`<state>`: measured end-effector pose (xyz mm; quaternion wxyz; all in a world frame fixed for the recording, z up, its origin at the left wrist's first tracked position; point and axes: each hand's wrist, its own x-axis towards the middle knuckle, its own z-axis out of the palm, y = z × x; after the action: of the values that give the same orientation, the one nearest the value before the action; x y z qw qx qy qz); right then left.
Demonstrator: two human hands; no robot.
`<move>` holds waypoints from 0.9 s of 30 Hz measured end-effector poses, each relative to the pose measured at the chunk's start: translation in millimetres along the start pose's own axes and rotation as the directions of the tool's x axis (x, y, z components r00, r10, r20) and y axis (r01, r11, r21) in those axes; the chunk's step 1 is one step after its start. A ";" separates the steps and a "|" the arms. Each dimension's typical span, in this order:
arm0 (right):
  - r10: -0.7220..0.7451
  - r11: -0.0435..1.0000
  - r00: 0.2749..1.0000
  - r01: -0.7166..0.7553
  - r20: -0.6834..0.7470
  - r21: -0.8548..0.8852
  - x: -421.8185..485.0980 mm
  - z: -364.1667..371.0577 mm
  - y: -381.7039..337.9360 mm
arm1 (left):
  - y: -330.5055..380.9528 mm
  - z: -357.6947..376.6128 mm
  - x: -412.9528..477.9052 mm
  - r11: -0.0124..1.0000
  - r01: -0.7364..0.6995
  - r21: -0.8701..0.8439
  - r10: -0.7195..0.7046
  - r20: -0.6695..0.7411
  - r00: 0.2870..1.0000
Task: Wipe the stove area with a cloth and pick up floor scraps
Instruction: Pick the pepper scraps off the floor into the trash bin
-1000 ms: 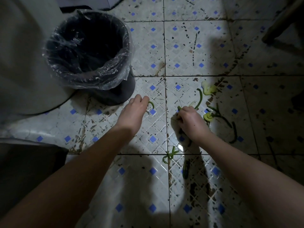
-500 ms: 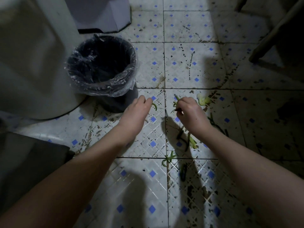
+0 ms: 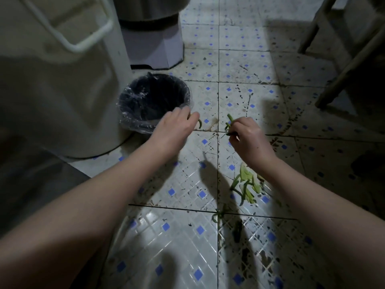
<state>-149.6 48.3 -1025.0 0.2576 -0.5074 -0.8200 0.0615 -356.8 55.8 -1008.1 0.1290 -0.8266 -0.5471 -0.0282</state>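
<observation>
My left hand (image 3: 177, 127) hovers at the near rim of a black bin (image 3: 155, 102) lined with clear plastic, and a curved green scrap (image 3: 200, 123) hangs from its fingertips. My right hand (image 3: 246, 134) is lifted off the floor to the right of the bin and pinches a few thin green stem scraps (image 3: 229, 122). On the tiles below my right wrist lies a pile of pale green leaf and stem scraps (image 3: 246, 184). A knotted green scrap (image 3: 218, 214) and a dark strip (image 3: 237, 232) lie nearer to me.
A large white drum (image 3: 62, 80) with a handle stands at the left, a grey appliance base (image 3: 154, 44) behind the bin. Wooden furniture legs (image 3: 341, 65) cross the far right. The tiled floor (image 3: 239, 59) is speckled with dark stains.
Both hands have risen from the floor toward the bin, each carrying green scraps. The view has pulled back and up, so the bin now looks smaller and farther away.
</observation>
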 end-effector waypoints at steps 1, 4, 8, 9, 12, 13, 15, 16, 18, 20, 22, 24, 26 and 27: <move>-0.015 1.000 1.000 0.015 -0.013 0.000 5.3 -1.8 -4.2 | -7.1 -5.1 1.3 0.999 0.017 0.029 -0.016 -0.011 1.000; -0.047 0.999 0.998 0.047 -0.043 0.006 21.5 -4.5 -17.2 | -27.4 -16.4 4.6 0.993 0.042 0.111 -0.040 -0.024 0.999; -0.086 0.996 0.995 0.088 -0.053 0.031 44.0 -0.8 -38.4 | -52.7 -23.1 9.4 0.984 0.109 0.139 -0.112 0.014 0.994; -0.095 0.995 0.994 0.097 -0.060 0.039 49.6 1.2 -43.7 | -59.2 -23.7 9.7 0.980 0.136 0.143 -0.140 0.016 0.990; -0.132 0.989 0.989 0.136 -0.067 0.057 64.2 8.4 -54.2 | -75.5 -22.2 10.5 0.966 0.211 0.146 -0.218 0.030 0.976; -0.144 0.987 0.988 0.147 -0.063 0.057 68.2 10.8 -56.1 | -80.2 -20.6 11.3 0.963 0.229 0.141 -0.236 0.039 0.971; -0.153 0.985 0.986 0.157 -0.062 0.073 75.7 15.1 -59.3 | -88.1 -16.7 13.8 0.960 0.244 0.141 -0.254 0.060 0.965; -0.153 0.984 0.986 0.158 -0.067 0.085 80.2 17.3 -60.6 | -91.3 -15.2 15.6 0.959 0.241 0.151 -0.253 0.067 0.965; -0.136 0.985 0.988 0.144 -0.077 0.100 89.1 22.8 -63.0 | -96.5 -13.7 18.0 0.961 0.238 0.144 -0.251 0.085 0.964; -0.118 0.985 0.990 0.127 -0.080 0.116 97.4 29.3 -65.5 | -99.1 -11.5 17.3 0.959 0.255 0.122 -0.267 0.096 0.959; -0.101 0.984 0.992 0.111 -0.082 0.136 104.1 36.3 -68.7 | -99.4 -8.3 13.3 0.953 0.273 0.131 -0.286 0.100 0.953; -0.089 0.983 0.993 0.099 -0.072 0.155 109.4 44.4 -73.5 | -98.8 -2.4 6.2 0.948 0.274 0.161 -0.290 0.091 0.953; -0.080 0.981 0.995 0.088 -0.051 0.174 115.4 53.7 -78.4 | -97.6 1.5 -1.4 0.940 0.283 0.188 -0.300 0.069 0.951; -0.077 0.980 0.996 0.083 -0.041 0.180 118.0 58.7 -80.8 | -97.4 1.6 -5.4 0.934 0.305 0.188 -0.321 0.062 0.945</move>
<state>-284.3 121.1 -1003.7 0.3188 -0.4495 -0.8262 0.1171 -448.0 87.2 -992.9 0.1701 -0.7145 -0.6776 0.0379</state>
